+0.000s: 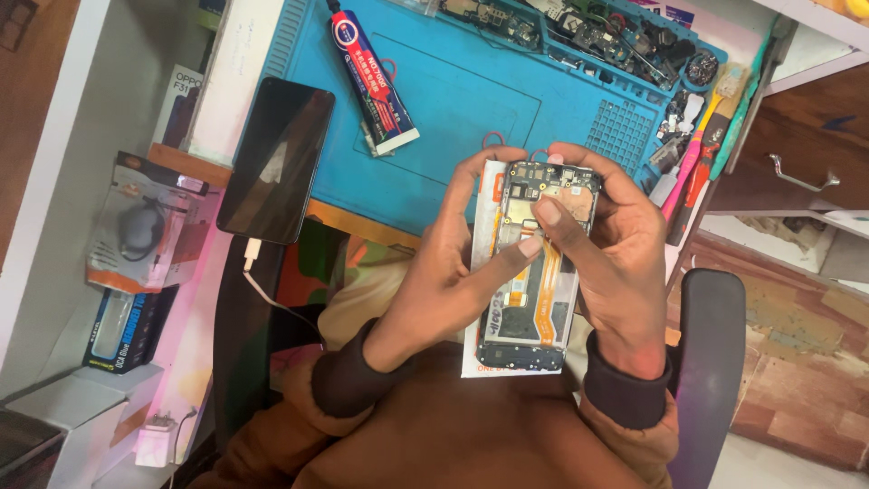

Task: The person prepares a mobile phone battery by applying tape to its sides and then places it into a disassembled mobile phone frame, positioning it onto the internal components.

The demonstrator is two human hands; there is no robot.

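Note:
I hold an opened smartphone (534,308) with its back cover off, showing a black frame, circuit board and orange flex cables, over my lap. A white card or packet (482,235) lies under it. My left hand (444,272) grips the phone's left edge, thumb pressing on the orange flex near the board. My right hand (615,263) holds the right edge, thumb pressing on the board's middle.
A blue repair mat (471,100) covers the desk, with a glue tube (373,81) on it and small parts in trays at the back (615,41). A black phone (276,161) on a white charging cable lies left. Tools (701,154) lie right; boxes sit on the left shelf (145,226).

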